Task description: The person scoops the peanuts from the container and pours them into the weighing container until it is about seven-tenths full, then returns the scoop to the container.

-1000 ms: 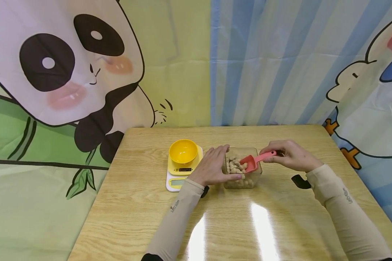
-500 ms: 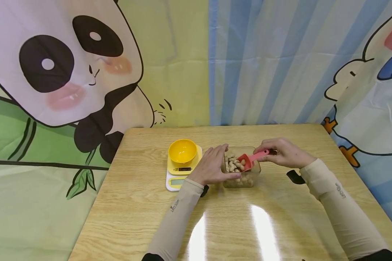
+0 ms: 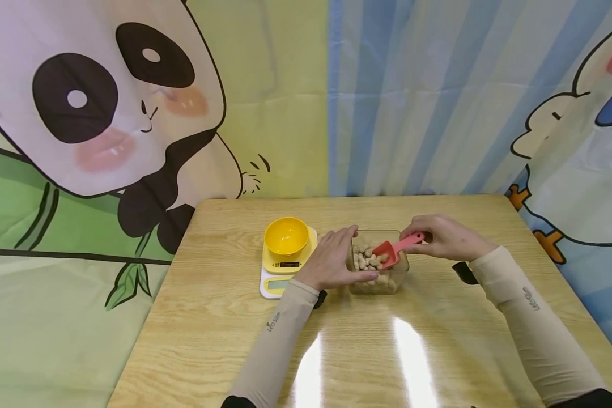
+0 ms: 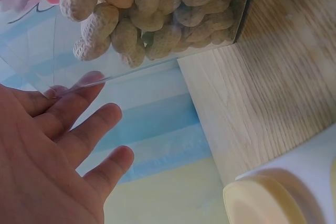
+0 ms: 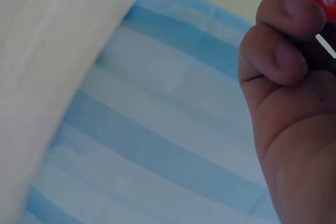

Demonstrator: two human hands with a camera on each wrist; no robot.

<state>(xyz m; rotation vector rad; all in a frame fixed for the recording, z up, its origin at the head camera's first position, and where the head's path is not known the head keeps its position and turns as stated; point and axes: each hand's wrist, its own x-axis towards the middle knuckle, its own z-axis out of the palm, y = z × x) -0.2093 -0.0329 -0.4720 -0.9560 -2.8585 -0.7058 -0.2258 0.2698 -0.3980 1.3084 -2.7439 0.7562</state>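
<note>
A clear box [image 3: 402, 276] of unshelled peanuts [image 3: 365, 258] stands on the table. My left hand [image 3: 331, 258] steadies its left side, fingers fairly straight, thumb along the front rim. In the left wrist view fingertips [image 4: 94, 78] touch the clear wall, while the two outer fingers stay off it. My right hand [image 3: 441, 238] grips a pink scoop [image 3: 389, 253] by its handle. The scoop's head is inside the box, tilted down to the left among the peanuts. The right wrist view shows the curled fingers [image 5: 291, 61] and only a bit of the red-pink handle.
Left of the box, a yellow bowl [image 3: 287, 238] sits on a yellow and white kitchen scale [image 3: 275, 285], partly behind my left forearm. The wooden table [image 3: 224, 328] ends at a printed cloth backdrop [image 3: 280, 113].
My right hand has shifted slightly left and away from me, and the scoop has moved a little left in the peanuts. The left hand has stayed at the box.
</note>
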